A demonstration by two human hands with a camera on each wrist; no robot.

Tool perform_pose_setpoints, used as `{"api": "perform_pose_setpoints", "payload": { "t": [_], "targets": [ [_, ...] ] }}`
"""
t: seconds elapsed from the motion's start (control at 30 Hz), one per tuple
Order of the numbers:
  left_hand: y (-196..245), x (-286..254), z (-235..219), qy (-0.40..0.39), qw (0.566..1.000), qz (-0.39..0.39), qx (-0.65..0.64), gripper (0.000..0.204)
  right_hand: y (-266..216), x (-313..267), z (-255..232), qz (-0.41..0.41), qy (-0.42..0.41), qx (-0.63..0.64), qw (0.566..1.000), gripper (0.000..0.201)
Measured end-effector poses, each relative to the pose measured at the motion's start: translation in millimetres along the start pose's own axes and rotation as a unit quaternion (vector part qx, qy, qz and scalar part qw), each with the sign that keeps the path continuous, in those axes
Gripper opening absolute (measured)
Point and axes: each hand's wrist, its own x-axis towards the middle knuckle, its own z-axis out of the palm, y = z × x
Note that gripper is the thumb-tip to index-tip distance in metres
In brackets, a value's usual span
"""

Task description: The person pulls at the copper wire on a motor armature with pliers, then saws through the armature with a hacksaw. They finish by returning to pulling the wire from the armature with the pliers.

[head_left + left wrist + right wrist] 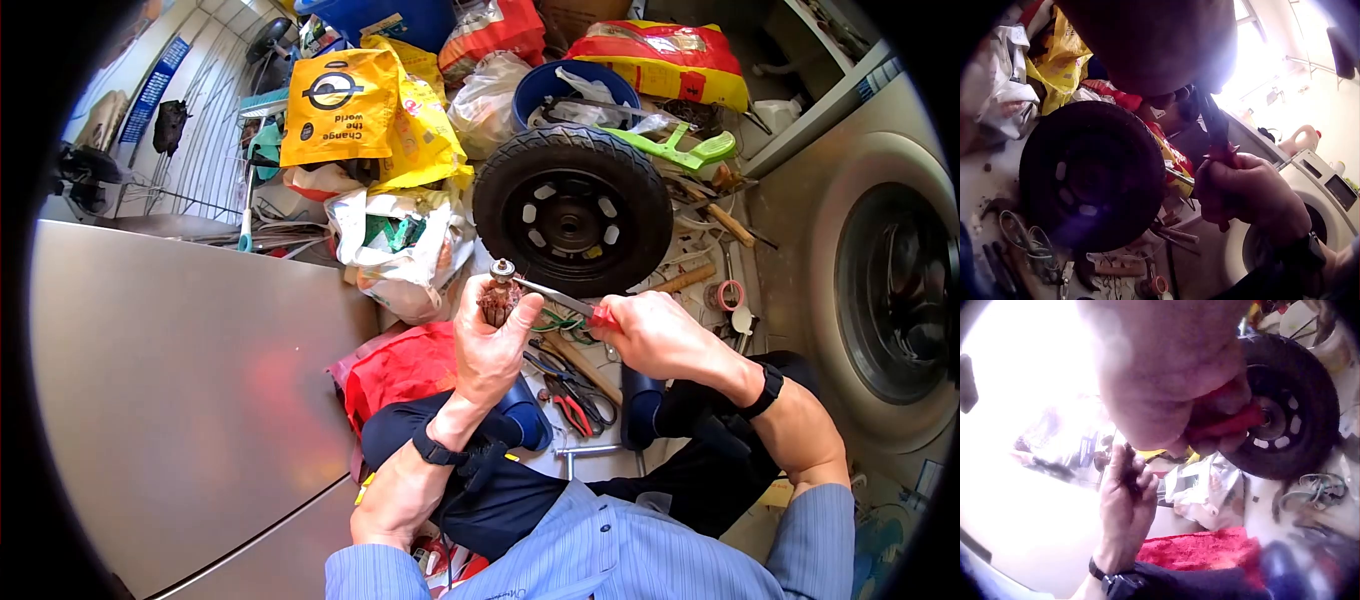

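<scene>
In the head view the left hand grips a reddish-brown part upright, a round metal end standing above the fingers. The right hand has its fingers curled round the red handle of a tool whose metal blade points left, its tip close beside the part; contact cannot be told. In the left wrist view the right hand holds the red handle. The right wrist view shows the left hand round a dark part, mostly hidden by fingers.
A black-tyred wheel lies beyond the hands. Pliers and a wooden handle lie between the feet. A red cloth and white bag are at left, a washing machine at right.
</scene>
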Motion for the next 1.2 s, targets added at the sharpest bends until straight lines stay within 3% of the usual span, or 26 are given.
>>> {"api": "perform_pose_setpoints", "payload": {
  "t": [0.17, 0.23, 0.53, 0.6, 0.67, 0.83, 0.93, 1.07, 1.2],
  "targets": [
    [2.2, 6.6, -0.4, -0.02, 0.997, -0.047, -0.05, 0.029, 9.3, 2.9, 7.3, -0.031, 0.016, -0.01, 0.999, 0.021],
    [-2.4, 8.9, 1.5, -0.011, 0.996, -0.054, -0.066, 0.029, 12.5, 0.9, 8.4, -0.081, 0.097, -0.008, 0.992, 0.017],
    [-5.2, 17.7, 11.9, 0.0, 0.99, -0.055, -0.132, 0.035, 19.6, -8.8, 9.7, -0.026, 0.093, -0.095, 0.991, 0.018],
    [-5.0, 16.1, 14.1, -0.015, 0.994, -0.042, -0.096, 0.041, 20.6, -7.2, 11.8, -0.047, 0.12, -0.101, 0.986, 0.02],
    [-10.4, 15.2, 13.5, -0.008, 0.994, -0.065, -0.093, 0.048, 18.1, -7.5, 11.4, -0.039, 0.118, -0.101, 0.987, 0.02],
    [-6.4, 14.0, 23.6, -0.017, 0.998, -0.03, -0.051, 0.058, 20.3, -8.8, 17.0, -0.051, 0.103, -0.086, 0.99, 0.02],
    [-12.4, 14.7, 22.9, -0.036, 0.999, 0.006, -0.014, 0.058, 17.5, -8.0, 18.3, -0.04, 0.095, -0.077, 0.992, 0.02],
    [-9.6, 15.3, 17.6, -0.04, 0.999, -0.022, -0.019, 0.055, 16.4, -6.5, 20.9, -0.048, 0.108, -0.092, 0.989, 0.016],
    [-12.1, 20.0, 6.5, -0.062, 0.996, 0.025, 0.06, 0.047, 20.5, -4.5, 20.4, -0.07, 0.097, -0.044, 0.992, 0.013]
  ]
}}
